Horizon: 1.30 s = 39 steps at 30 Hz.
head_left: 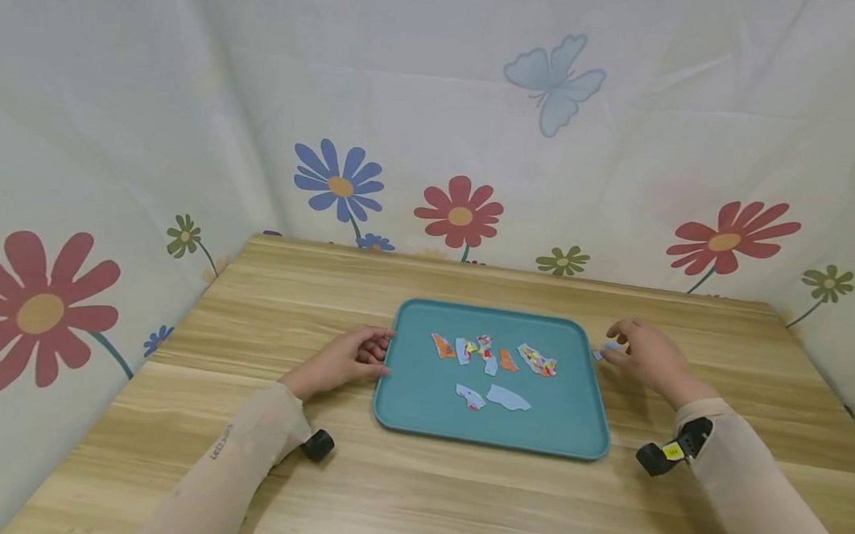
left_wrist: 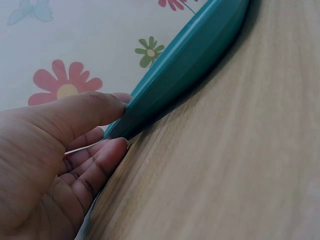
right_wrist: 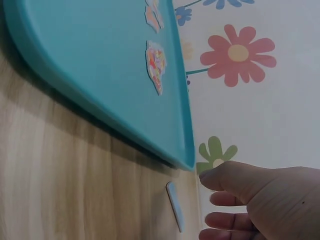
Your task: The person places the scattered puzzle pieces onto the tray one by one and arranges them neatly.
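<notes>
A teal tray (head_left: pixel 420 408) lies on the wooden table with several flat, irregular printed pieces on it, such as an orange one (head_left: pixel 443 346), a multicoloured one (head_left: pixel 537 361) and a pale blue one (head_left: pixel 508 398). At the tray's left edge, my left hand (head_left: pixel 346 359) touches the rim with its thumb and fingertips, spread along the side. My right hand (head_left: pixel 647 359) hovers beyond the right edge, fingers loosely bent. Close by its fingertips, a light blue flat piece (right_wrist: pixel 174 206) lies on the table, apart from the fingers in the right wrist view.
The wooden tabletop (head_left: pixel 358 489) extends around the tray. Behind it hangs a white cloth (head_left: pixel 409 72) printed with flowers and a butterfly. Black wrist cameras, one on the left (head_left: pixel 318 445) and one on the right (head_left: pixel 655 460), stick out below the sleeves.
</notes>
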Tool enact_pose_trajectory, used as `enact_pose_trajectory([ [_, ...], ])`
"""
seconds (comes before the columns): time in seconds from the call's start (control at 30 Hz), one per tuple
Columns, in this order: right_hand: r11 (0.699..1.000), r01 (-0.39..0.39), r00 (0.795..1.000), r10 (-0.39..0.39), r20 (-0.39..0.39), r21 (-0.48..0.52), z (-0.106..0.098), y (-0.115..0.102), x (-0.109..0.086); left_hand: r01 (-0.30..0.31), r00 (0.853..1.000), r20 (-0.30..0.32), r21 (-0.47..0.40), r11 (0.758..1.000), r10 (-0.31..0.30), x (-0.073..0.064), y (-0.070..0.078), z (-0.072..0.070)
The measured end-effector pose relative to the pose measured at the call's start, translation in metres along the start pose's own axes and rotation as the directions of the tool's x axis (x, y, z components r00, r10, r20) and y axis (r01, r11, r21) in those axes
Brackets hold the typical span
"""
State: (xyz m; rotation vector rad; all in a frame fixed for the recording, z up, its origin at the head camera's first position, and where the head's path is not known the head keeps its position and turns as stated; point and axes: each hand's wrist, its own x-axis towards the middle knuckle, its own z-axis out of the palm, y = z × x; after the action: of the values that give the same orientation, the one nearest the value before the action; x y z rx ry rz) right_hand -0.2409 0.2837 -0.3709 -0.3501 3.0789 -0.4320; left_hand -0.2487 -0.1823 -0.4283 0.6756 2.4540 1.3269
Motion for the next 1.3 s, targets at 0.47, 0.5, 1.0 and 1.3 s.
enact_pose_trajectory([
  [0.47,0.998,-0.057,0.997,0.058,0.042,-0.016,0.007,0.01,0.005,-0.01,1.0,0.0,-0.029,1.0,0.01,0.0,-0.001,0.0],
  [0.5,0.998,-0.065,0.997,0.066,0.051,-0.013,0.007,0.011,0.005,-0.008,1.0,0.0,-0.032,0.999,0.008,0.0,0.0,0.0],
  [1.0,0.997,-0.068,0.996,0.069,0.058,-0.019,0.012,0.017,0.01,-0.011,1.0,0.002,-0.027,1.0,0.011,0.0,0.001,0.0],
  [1.3,0.997,-0.062,0.996,0.064,0.064,-0.036,0.013,0.016,0.012,0.0,1.0,0.0,-0.026,1.0,0.0,-0.001,0.002,-0.001],
])
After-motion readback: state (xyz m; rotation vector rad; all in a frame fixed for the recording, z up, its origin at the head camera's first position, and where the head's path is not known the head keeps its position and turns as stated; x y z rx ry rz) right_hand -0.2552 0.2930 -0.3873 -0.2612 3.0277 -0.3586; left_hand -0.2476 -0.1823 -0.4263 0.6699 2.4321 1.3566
